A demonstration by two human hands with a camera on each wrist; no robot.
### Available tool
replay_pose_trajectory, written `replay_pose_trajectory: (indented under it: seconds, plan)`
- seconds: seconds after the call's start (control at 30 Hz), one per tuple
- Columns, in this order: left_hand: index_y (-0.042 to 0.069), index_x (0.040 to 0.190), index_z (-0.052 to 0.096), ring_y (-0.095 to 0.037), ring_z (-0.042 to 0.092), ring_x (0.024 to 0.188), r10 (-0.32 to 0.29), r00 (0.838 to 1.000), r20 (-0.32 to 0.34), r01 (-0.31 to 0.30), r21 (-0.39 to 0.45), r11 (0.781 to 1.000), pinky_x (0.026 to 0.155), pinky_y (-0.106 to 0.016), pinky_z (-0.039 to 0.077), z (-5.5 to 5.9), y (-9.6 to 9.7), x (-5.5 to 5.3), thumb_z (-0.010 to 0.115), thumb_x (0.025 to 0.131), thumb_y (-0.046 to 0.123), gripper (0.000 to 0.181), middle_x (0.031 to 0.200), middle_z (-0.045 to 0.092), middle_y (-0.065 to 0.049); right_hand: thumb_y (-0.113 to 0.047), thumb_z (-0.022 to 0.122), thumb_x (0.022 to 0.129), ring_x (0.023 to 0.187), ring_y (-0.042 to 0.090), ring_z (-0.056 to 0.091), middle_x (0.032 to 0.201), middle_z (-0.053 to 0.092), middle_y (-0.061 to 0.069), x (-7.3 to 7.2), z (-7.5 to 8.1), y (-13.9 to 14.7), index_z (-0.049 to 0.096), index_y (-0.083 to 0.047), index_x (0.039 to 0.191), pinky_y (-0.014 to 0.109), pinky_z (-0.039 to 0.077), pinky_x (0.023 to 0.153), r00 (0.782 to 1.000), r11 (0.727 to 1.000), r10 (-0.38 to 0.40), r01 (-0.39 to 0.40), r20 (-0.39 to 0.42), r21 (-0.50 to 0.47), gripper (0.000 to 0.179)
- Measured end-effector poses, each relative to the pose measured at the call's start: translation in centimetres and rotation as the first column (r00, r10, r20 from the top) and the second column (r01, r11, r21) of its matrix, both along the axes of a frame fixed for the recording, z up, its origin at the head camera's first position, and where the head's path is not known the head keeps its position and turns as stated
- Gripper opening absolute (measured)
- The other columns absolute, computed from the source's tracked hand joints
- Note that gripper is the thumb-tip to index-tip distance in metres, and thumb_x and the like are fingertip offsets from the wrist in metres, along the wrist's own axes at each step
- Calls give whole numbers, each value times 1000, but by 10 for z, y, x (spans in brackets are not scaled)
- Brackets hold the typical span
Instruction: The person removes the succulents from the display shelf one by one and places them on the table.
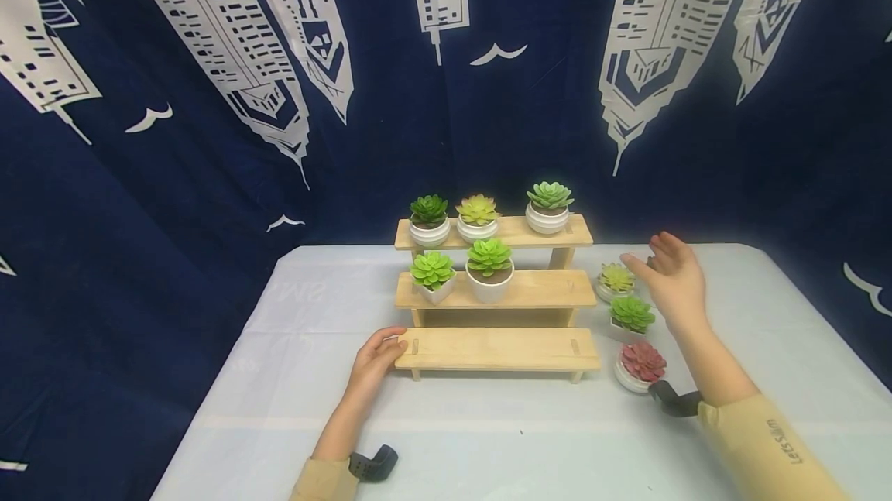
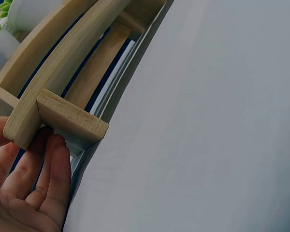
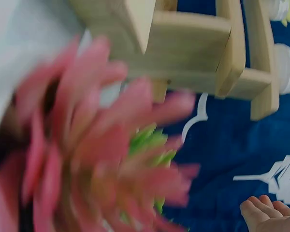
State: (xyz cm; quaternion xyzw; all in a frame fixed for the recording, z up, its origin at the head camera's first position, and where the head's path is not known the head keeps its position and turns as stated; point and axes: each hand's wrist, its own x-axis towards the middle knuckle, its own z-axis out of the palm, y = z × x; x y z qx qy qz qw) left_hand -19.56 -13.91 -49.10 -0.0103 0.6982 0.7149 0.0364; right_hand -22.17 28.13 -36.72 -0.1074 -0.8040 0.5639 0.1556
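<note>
Shelf (image 1: 540, 289) of pale wood, stepped and three-tiered

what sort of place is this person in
Probably a staged tabletop workspace indoors: a navy cloth with upside-down skyline prints hangs behind a pale table, on which a three-tier wooden stand is set. The room beyond is hidden.

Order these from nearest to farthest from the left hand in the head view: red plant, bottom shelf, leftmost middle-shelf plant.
1. Bottom shelf: the left hand grips its left end.
2. Leftmost middle-shelf plant: farther back, slightly right.
3. Red plant: on the table, right of the bottom shelf.
</note>
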Motion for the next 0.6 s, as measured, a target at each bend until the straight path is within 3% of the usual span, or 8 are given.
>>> replay_pose_trajectory:
  seconds: [0.6]
  plan:
    - [1, 125, 53, -15, 61, 95, 5, 1000, -10, -5, -19, 1000, 82, -27, 48, 0, 0, 0, 59, 91, 12, 36, 114, 63, -16, -26, 70, 86, 136, 29, 30, 148, 32, 17, 16, -2, -48, 20, -4, 148, 25, 29, 105, 983, 985, 155, -161, -93, -55, 83]
